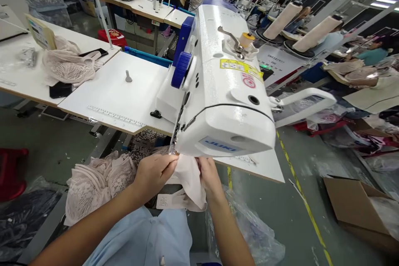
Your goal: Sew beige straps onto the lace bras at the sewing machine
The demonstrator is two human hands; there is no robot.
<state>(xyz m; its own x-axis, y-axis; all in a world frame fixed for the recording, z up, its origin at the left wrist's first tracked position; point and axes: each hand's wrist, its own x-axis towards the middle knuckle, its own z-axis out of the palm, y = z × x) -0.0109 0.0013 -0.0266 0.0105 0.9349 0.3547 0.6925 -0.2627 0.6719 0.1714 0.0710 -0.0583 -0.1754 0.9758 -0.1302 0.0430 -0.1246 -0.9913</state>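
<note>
A pale beige bra (190, 178) hangs between my hands, just below the head of a white JUKI sewing machine (230, 124). My left hand (156, 176) pinches its edge between thumb and fingers, close to the needle area, which the machine head mostly hides. On the other side, my right hand (211, 176) is closed on the bra's upper right edge, its fingertips partly hidden under the machine. A band with a small printed label (165, 201) dangles below. Left of my left forearm lies a pile of beige lace bras (93, 183).
The white machine table (140, 87) carries a printed ruler strip. More beige lace (71, 60) and a dark phone (60, 90) lie on the left table. Two thread cones (283, 18) stand behind the machine. A cardboard box (358, 203) sits on the floor at right.
</note>
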